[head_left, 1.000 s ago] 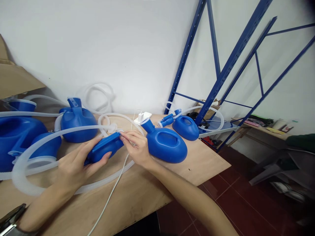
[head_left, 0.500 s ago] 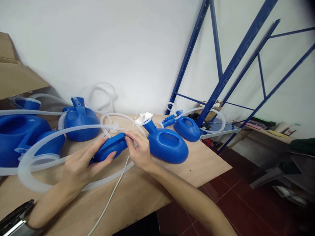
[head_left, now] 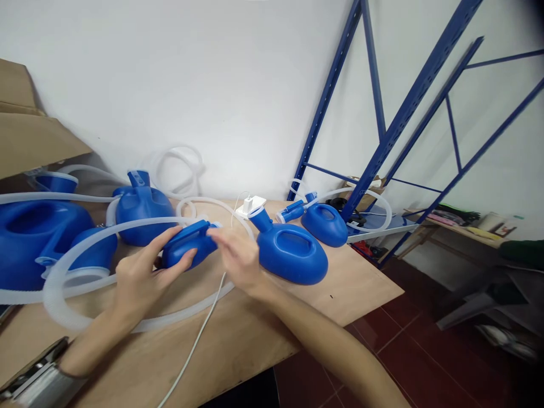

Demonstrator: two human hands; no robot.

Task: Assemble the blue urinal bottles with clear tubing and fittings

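Observation:
My left hand (head_left: 140,275) is closed around a blue plastic urinal head (head_left: 187,249), thumb on the near side and fingers behind. A raised ridge or lid runs along its top, and a pale rim shows at its right end. Close to that end is my right hand (head_left: 238,255), smeared by motion; whether its fingers touch the piece or hold something is unclear. A translucent corrugated hose (head_left: 68,260) loops around the left forearm. Just right of the right hand stands a blue urinal bottle (head_left: 293,255) with a white-rimmed neck.
More blue bottles (head_left: 144,207) with hoses stand at the left, below a cardboard box (head_left: 42,139). Another bottle (head_left: 325,224) is at the table's right end. A white charger (head_left: 250,205) lies by the wall; its cable (head_left: 199,328) crosses the wooden table (head_left: 272,334). Blue shelving (head_left: 382,147) rises at right.
My right hand has come off its pinch at the head's right end and moved slightly right, blurring. The piece has tilted a little in my left hand, exposing its pale rim.

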